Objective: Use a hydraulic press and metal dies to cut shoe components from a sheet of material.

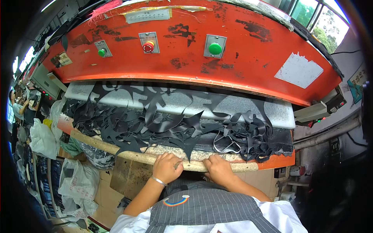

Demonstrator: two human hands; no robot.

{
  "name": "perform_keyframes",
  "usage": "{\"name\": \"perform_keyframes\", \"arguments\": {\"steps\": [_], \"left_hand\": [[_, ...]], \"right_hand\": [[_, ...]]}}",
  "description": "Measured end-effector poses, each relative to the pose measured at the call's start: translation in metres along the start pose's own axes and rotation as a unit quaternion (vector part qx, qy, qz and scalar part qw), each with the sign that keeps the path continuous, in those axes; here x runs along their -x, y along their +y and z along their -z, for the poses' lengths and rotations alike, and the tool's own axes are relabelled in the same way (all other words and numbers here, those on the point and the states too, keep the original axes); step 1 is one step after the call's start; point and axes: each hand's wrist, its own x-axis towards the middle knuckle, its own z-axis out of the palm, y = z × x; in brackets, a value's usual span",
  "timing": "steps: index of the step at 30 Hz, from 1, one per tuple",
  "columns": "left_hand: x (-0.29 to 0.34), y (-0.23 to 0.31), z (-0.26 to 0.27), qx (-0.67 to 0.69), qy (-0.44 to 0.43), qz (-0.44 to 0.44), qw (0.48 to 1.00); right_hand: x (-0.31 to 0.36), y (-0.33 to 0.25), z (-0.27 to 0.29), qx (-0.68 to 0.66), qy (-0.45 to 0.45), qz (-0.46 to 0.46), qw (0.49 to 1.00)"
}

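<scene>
Apron (210,207) at 6 o'clk; your L hand (167,167) & R hand (218,169) half-curled on rail (134,154), grip unclear; tangled scraps (159,128) at 12 may drag die (227,150).

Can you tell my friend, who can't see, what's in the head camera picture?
A left hand and a right hand touch a pale rail. Beyond it lie dark scraps and a metal frame, before a red machine with buttons.

Left hand (168,167) and right hand (218,170) rested, curled, on the pale front rail (138,156). Dark scraps (167,125) lay heaped just beyond, a shiny metal outline (228,150) among them, before a red machine (252,64) with green and red buttons (215,48).
</scene>
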Motion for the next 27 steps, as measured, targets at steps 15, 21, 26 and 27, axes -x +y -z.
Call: {"name": "perform_keyframes", "arguments": {"steps": [15,21,26,27], "left_hand": [[-0.052,-0.079,0.068,-0.316,-0.081,0.09,0.941],[-0.024,-0.041,0.099,-0.24,0.2,0.105,0.944],[-0.013,0.001,0.077,0.334,0.484,0.276,0.76],[-0.011,0.005,0.07,0.401,0.488,0.274,0.725]], "right_hand": [[-0.125,0.214,0.068,0.069,0.231,-0.058,0.969],[-0.172,0.263,0.066,0.156,0.146,0.011,0.977],[-0.138,0.275,0.085,0.019,0.238,0.077,0.968],[-0.125,0.262,0.102,0.001,0.269,0.106,0.957]]}}
